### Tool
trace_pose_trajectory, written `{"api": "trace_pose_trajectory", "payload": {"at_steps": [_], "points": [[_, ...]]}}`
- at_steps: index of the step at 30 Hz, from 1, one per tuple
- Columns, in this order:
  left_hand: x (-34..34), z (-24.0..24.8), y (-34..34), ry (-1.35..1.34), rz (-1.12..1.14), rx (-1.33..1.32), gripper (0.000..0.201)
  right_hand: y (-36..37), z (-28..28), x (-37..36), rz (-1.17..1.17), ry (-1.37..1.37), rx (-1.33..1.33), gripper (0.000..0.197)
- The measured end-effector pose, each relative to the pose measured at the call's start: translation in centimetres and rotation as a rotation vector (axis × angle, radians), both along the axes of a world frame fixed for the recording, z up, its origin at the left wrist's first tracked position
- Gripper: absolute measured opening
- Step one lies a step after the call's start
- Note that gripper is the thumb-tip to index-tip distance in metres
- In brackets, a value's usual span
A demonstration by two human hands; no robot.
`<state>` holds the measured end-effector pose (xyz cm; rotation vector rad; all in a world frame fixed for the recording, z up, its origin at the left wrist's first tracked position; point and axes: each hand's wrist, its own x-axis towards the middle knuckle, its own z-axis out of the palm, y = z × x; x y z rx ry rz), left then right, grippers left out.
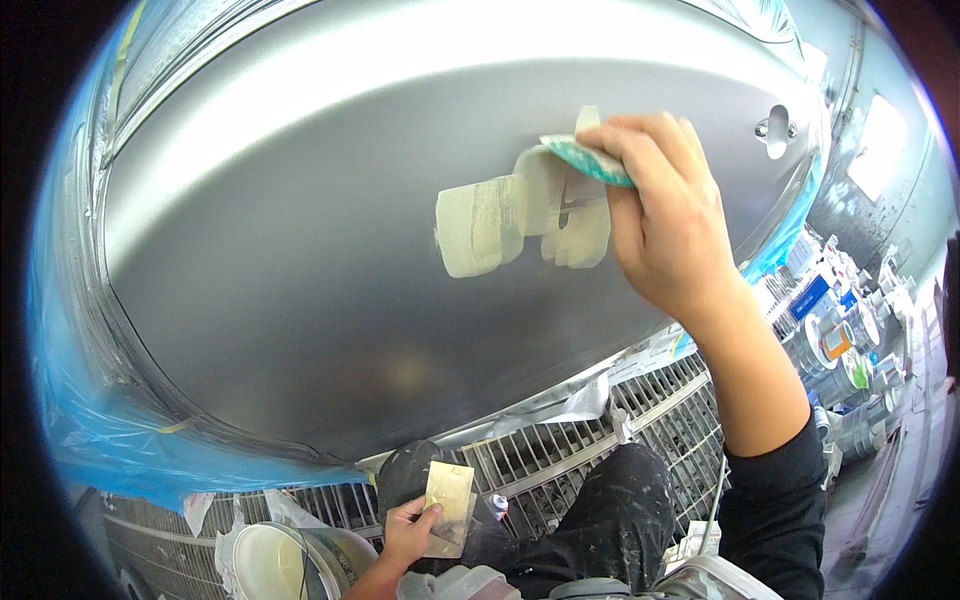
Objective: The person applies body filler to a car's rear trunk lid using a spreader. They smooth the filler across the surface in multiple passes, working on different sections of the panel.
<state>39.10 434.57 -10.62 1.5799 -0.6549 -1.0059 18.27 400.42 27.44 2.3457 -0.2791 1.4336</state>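
Note:
In front of me is a grey car door panel (300,240) with cream putty patches (475,230) right of its middle. My right hand (670,210) pinches a teal-edged putty spreader (590,162) between thumb and fingers. The spreader lies at the upper part of the patches, tilted, its edge on or very close to the panel. Low in the view, my left hand (408,530) grips a flat rectangular plate (452,490), yellowish on its upper half with some putty on it. That plate is held near my knee, apart from the door.
Blue masking film (75,400) wraps the panel's left and lower edges. A door handle (776,132) sits at the upper right. A pale bucket (240,565) stands at lower left. Slatted metal grating (570,460) forms the floor. Several cans (835,340) crowd the right side.

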Motion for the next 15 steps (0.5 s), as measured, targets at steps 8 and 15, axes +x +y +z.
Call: {"api": "trace_pose_trajectory", "payload": {"at_steps": [8, 15], "points": [[0.0, 0.4, 0.0, -0.023, -0.002, 0.034, 0.029, -0.5, -0.8, 2.6, -0.006, -0.044, -0.106, 0.038], [-0.1, 0.5, 0.1, 0.004, -0.009, 0.013, 0.028, 1.1, -4.7, 1.1, -0.016, 0.046, 0.002, 0.038]]}}
